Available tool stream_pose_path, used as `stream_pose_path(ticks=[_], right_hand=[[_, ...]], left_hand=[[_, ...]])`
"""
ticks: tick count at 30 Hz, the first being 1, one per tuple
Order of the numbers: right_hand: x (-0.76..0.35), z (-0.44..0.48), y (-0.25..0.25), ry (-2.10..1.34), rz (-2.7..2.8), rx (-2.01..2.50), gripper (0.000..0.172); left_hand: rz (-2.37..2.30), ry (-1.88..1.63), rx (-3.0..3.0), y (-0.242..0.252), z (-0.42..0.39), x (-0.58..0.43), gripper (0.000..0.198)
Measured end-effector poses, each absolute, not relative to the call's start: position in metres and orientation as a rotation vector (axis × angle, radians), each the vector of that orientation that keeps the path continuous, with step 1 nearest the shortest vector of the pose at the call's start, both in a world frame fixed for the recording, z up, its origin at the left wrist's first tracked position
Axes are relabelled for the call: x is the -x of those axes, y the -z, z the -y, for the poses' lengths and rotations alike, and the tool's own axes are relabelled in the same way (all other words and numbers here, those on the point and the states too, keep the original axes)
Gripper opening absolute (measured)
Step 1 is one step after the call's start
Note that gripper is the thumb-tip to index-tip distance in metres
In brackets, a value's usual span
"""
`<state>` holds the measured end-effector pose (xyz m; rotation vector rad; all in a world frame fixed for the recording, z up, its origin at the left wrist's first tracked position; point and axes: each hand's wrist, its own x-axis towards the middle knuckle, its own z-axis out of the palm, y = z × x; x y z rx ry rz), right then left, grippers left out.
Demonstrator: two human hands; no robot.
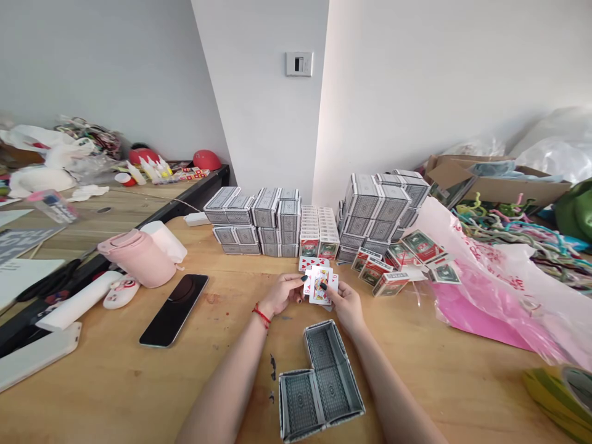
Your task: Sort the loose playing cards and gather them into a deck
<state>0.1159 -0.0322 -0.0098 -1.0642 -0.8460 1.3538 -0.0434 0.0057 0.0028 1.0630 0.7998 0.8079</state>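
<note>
My left hand [281, 296], with a red string bracelet on the wrist, pinches the left edge of some playing cards [319, 279]. From the other side my right hand [348, 306] grips the same small bunch, its thumb across a face card with a coloured figure. Another card with red hearts [307, 263] shows just beyond them, partly covered. Between my forearms sits an open L-shaped box folded from grey-backed cards [333, 376], its compartments facing up. How many cards each hand has cannot be made out.
Stacked card-built blocks [234, 213] and a taller stack [377, 206] stand at the back, with rows of card packs [319, 225] between. Loose packs [377, 271] and pink plastic [490, 290] lie right. Left are a phone [174, 311], a pink cup [139, 259] and white tape [571, 385] far right.
</note>
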Motion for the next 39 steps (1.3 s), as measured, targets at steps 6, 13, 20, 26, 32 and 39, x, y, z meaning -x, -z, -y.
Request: stream_pose_path(ticks=[6,13,20,26,32,39], right_hand=[[-0.117,0.031,0.012,-1.351,0.848,1.04,0.034],[-0.117,0.033,0.008,-1.346,0.869,1.051,0.036],[-0.118,0.032,0.012,-1.319,0.887,1.018,0.035],[-0.12,0.031,0.014,-1.31,0.898,1.001,0.034],[-0.122,0.031,0.014,-1.284,0.922,1.023,0.033],[-0.122,0.031,0.015,-1.274,0.957,1.041,0.033]], left_hand=[[-0.738,-0.679,-1.024,-0.006,-0.005,0.049,0.028],[-0.721,-0.602,-0.975,-0.007,-0.004,0.055,0.027],[-0.695,-0.601,-1.014,-0.008,-0.004,0.053,0.027],[-0.704,-0.682,-1.093,-0.008,0.0,0.046,0.03],[-0.767,-0.749,-1.161,-0.007,0.001,0.041,0.029],[-0.831,-0.782,-1.174,-0.007,0.002,0.035,0.031]])
